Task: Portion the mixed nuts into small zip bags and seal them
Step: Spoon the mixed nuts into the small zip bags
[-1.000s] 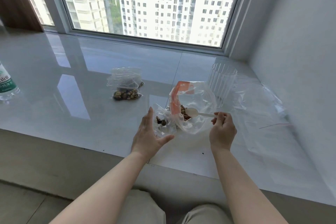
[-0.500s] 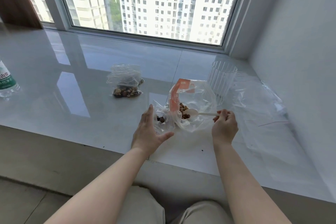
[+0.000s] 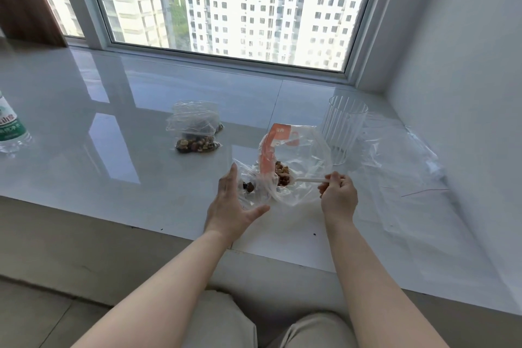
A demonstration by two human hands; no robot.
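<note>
The mixed nuts lie in a heap at the bottom of a large clear bag with an orange strip, which rests on the white counter just in front of the person. A white plastic spoon reaches into that bag with its bowl at the heap; the right hand pinches its handle with curled fingers. Touching the big bag's left side is a small zip bag with only a few dark pieces in it. The left hand steadies this bag with fingers straight and thumb spread, so it is pressing or propping rather than clenching.

Farther back on the counter sits a filled small bag; whether it is sealed cannot be told. A ribbed clear cup stands behind the big bag, loose clear plastic lies to the right, and a water bottle stands at the far left edge.

The likely trouble is spilling: the small bag's mouth is limp and held open by one flat hand, so a loaded spoon could catch the film or miss the opening, scattering nuts across the slick counter.
</note>
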